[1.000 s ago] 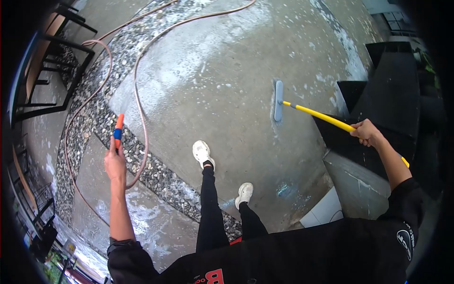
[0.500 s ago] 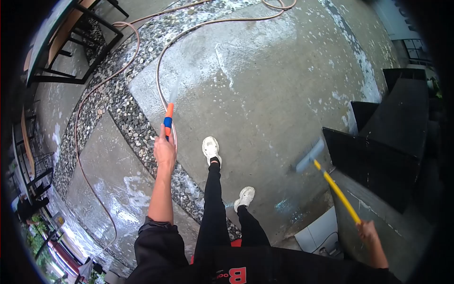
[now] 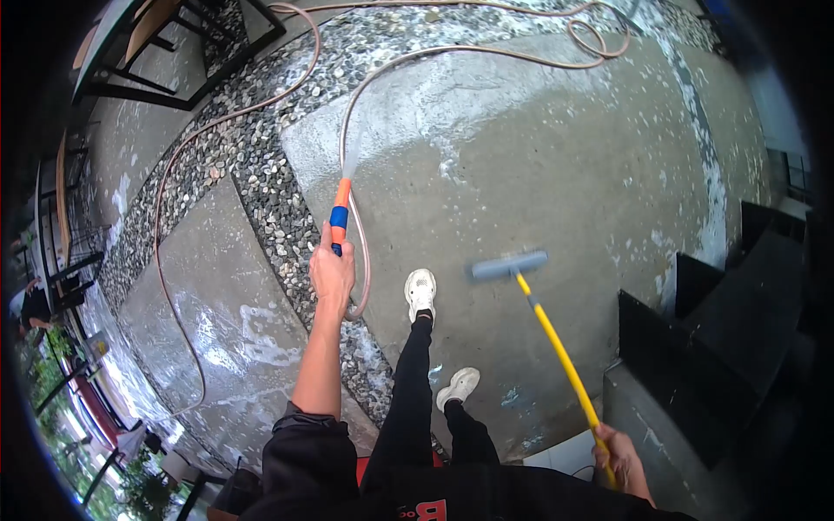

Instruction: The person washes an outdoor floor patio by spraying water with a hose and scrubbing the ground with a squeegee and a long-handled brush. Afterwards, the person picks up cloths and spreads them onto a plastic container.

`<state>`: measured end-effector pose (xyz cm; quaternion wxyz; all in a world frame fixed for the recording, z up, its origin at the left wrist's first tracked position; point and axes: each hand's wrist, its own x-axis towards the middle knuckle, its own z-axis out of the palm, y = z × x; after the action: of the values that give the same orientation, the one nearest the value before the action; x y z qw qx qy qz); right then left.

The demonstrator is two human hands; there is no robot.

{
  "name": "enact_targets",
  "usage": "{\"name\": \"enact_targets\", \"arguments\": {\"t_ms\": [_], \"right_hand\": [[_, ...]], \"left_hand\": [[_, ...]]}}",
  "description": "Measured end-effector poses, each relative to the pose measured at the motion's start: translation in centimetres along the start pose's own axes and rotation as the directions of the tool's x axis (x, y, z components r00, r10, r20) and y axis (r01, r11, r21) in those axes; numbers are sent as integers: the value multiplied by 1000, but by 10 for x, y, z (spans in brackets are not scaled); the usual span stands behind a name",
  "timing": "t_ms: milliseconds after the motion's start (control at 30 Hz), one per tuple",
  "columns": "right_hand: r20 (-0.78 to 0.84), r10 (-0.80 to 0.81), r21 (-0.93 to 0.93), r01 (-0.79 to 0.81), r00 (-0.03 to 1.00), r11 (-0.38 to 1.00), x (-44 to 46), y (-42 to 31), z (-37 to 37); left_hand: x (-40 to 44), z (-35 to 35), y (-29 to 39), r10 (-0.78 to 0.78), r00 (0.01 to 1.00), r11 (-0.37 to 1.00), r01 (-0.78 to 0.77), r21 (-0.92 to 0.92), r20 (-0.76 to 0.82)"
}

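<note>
My left hand (image 3: pixel 332 276) is wrapped round an orange and blue hose nozzle (image 3: pixel 340 213), which sprays water forward onto the concrete floor (image 3: pixel 539 182). A pinkish hose (image 3: pixel 363 260) runs from the nozzle and loops away over the ground. At the lower right, my right hand (image 3: pixel 620 460) grips the yellow pole of a floor brush (image 3: pixel 560 356). Its wide grey-blue head (image 3: pixel 509 266) is on or just above the floor, ahead and to the right of my white shoes (image 3: pixel 420 293); contact is hard to tell.
Strips of pebbles (image 3: pixel 269 204) cross the floor on the left. Black steps (image 3: pixel 695 347) rise at the right. A table with dark metal legs (image 3: pixel 143 91) stands at the upper left. White foam streaks (image 3: pixel 695 130) and wet patches mark the concrete.
The brush head has swung left and away from the black steps, onto the floor ahead of my feet. My left hand still sprays water, and the view has shifted.
</note>
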<state>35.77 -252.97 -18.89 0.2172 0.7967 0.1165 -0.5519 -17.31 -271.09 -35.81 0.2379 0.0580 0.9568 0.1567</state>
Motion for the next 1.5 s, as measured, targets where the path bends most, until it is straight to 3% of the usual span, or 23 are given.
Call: {"name": "enact_targets", "arguments": {"t_ms": [133, 200, 267, 367, 467, 533, 600, 667, 800, 867, 933, 1000, 1067, 1133, 1200, 1267, 1300, 1367, 1433, 1500], "right_hand": [[130, -9, 40, 4, 991, 999, 25, -138, 92], [116, -203, -53, 210, 972, 976, 21, -196, 152], [151, -355, -29, 363, 923, 931, 26, -257, 215], [333, -524, 88, 528, 784, 845, 57, -378, 309], [311, -592, 91, 597, 744, 797, 17, -462, 389], [255, -640, 66, 647, 725, 760, 4, -456, 380], [237, -777, -17, 802, 584, 598, 2, -416, 343], [142, -784, -120, 797, 604, 592, 0, -352, 292], [129, -653, -168, 666, 746, 727, -39, -191, 187], [68, -586, -283, 579, 808, 765, -42, -123, 141], [8, -478, -203, 469, 878, 859, -40, -74, 137], [2, -347, -251, 337, 938, 908, 12, -44, 135], [-45, -301, -261, 280, 953, 924, 36, -24, 162], [37, -306, -280, 304, 951, 911, 46, -29, 180], [64, -330, -250, 336, 942, 908, 34, -59, 226], [105, -521, -301, 526, 847, 795, 53, -104, 270], [196, -597, -305, 627, 778, 716, 72, -135, 291], [238, -633, -273, 676, 736, 684, 70, -213, 342], [311, -600, -160, 663, 737, 731, 27, -283, 373], [359, -614, -72, 677, 703, 733, 1, -299, 360]], "left_hand": [[43, -22, 7, -75, 997, 990, 73, -120, -5], [64, -27, 1, -38, 997, 993, 30, -118, -64], [77, -34, 4, -44, 998, 993, 39, -112, -37], [95, -32, -2, -21, 996, 995, 13, -94, -90], [106, -35, 4, 12, 995, 995, -21, -98, -99], [111, -39, 3, 129, 972, 989, -141, -45, -197], [117, -46, 10, 151, 969, 988, -156, -9, -198], [115, -58, 20, 162, 961, 984, -141, 105, -226], [124, -73, 35, 196, 953, 978, -173, 117, -229], [130, -75, 43, 198, 955, 978, -177, 111, -220], [141, -77, 50, 201, 955, 977, -179, 114, -219], [148, -71, 55, 160, 981, 978, -143, 153, -106], [146, -67, 62, 136, 986, 983, -122, 136, -93], [144, -53, 59, 152, 973, 986, -138, 91, -176], [134, -33, 56, 116, 989, 992, -110, 56, -97], [129, -22, 54, 52, 999, 999, -52, -9, -9], [122, -14, 54, 87, 996, 996, -87, -22, -10], [112, 5, 61, 171, 983, 985, -172, -8, -64], [112, 0, 69, 268, 956, 963, -268, 18, -117], [121, -19, 94, 394, 913, 917, -383, 115, -103]]}}
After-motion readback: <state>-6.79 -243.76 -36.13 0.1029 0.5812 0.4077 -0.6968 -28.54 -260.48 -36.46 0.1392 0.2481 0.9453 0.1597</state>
